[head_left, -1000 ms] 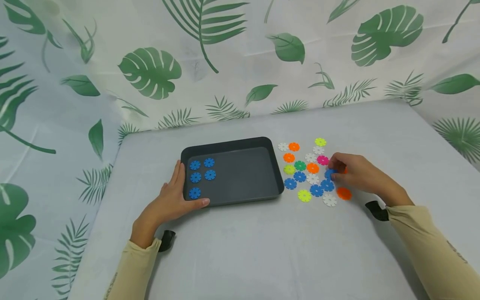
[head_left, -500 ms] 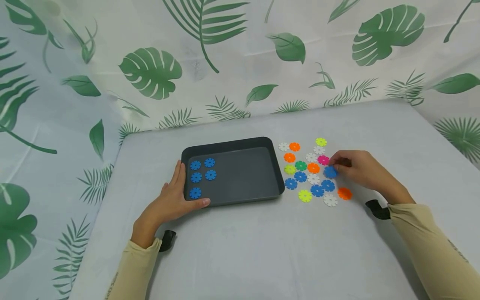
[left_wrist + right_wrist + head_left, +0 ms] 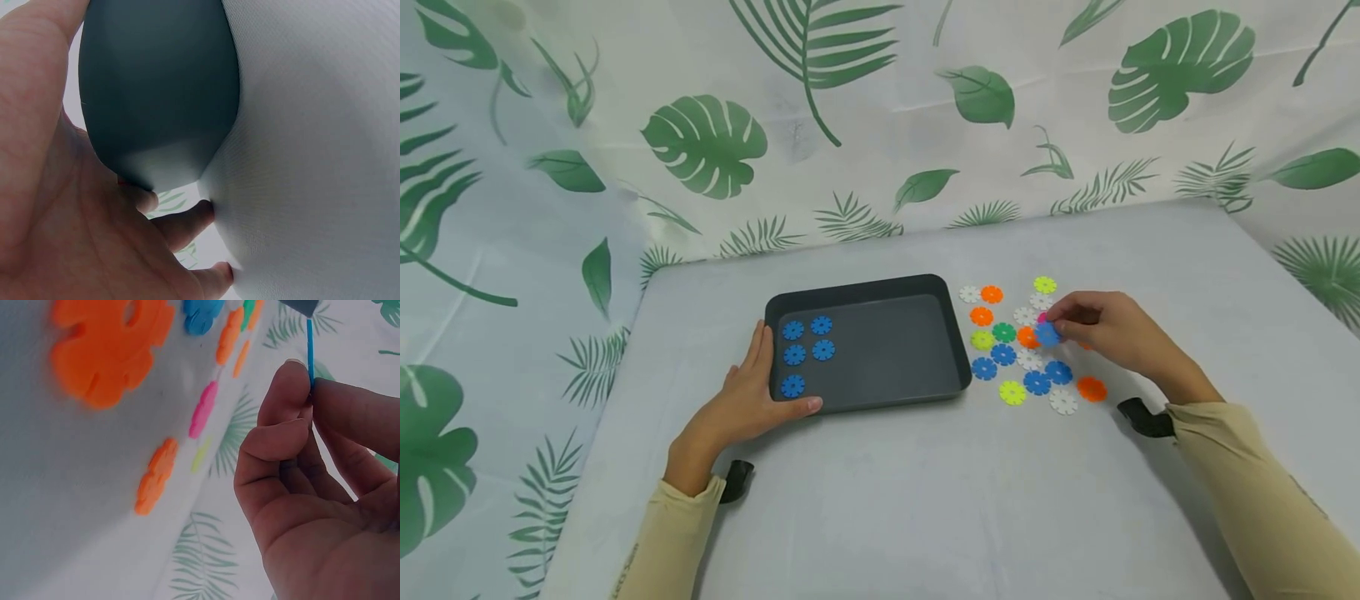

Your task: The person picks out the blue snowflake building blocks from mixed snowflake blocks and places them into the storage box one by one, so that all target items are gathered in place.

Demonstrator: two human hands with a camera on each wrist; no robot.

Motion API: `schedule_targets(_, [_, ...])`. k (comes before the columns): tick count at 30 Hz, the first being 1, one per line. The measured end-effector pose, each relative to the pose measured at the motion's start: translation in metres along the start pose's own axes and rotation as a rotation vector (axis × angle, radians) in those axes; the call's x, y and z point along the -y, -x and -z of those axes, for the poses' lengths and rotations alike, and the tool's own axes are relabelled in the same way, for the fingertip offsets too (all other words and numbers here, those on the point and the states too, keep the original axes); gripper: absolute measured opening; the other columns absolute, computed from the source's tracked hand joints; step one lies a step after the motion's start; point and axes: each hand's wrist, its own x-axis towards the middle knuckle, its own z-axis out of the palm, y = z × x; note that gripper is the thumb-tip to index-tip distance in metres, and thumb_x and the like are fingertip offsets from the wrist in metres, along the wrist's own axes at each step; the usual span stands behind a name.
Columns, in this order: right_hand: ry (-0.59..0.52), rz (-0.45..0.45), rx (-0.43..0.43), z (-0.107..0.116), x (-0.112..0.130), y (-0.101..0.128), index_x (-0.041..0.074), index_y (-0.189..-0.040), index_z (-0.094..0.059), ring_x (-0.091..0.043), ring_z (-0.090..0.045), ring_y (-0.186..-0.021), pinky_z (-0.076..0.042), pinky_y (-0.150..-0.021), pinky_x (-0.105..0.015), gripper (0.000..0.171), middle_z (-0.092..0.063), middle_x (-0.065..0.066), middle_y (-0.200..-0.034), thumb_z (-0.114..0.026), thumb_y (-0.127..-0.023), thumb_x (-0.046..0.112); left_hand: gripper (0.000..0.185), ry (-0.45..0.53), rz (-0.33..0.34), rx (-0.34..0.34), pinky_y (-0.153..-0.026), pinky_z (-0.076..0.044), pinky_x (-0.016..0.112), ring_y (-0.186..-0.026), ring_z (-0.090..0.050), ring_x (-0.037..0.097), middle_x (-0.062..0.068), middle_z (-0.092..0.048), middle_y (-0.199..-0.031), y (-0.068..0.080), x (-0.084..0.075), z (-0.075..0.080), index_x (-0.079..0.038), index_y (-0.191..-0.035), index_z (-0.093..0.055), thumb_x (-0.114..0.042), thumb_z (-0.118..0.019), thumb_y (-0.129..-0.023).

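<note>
Since half a second ago the right hand (image 3: 1108,332) has lifted a blue disc (image 3: 1047,334) off the table (image 3: 925,500) and carried it a little toward the tray (image 3: 865,287); it pinches the disc by its rim between thumb and fingertips (image 3: 284,387), above the scattered discs (image 3: 1011,392). The left hand (image 3: 737,408) lies with straight fingers against the tray's near-left corner. Four blue discs (image 3: 807,352) sit at the tray's left end, with bare floor to their right.

We find no readable text, label, brand, number or sign anywhere: the faint dark marks along the beige sleeve (image 3: 1311,500) of the right arm are too small to make out.
</note>
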Motion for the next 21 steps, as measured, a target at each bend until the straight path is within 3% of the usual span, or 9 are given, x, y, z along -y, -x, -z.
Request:
schedule_targets(11, [-0.027,0.037,0.006,-0.006,0.012,-0.006,0.000,-0.116,-0.074,-0.030,-0.067,-0.098,-0.054,-0.080,-0.017,0.015,-0.074,-0.014,-0.112,-0.066,-0.105,0.004,0.138,-0.007,0.005,-0.003,-0.123,-0.001,0.072,-0.162,0.004,0.042,0.014,0.025,-0.176,0.001,0.002,-0.001,-0.001,-0.168,0.017,-0.067,-0.077,-0.090])
schedule_targets(21, [-0.048,0.086,0.002,-0.012,0.024,-0.013,0.001,-0.116,-0.075,-0.030,-0.068,-0.097,-0.053,-0.080,-0.015,0.014,-0.074,-0.012,-0.111,-0.069,-0.105,0.007,0.138,-0.007,0.005,-0.001,-0.123,-0.001,0.072,-0.162,0.006,0.040,0.012,0.025,-0.175,0.001,0.001,-0.001,-0.002,-0.168,0.017,-0.068,-0.077,-0.089])
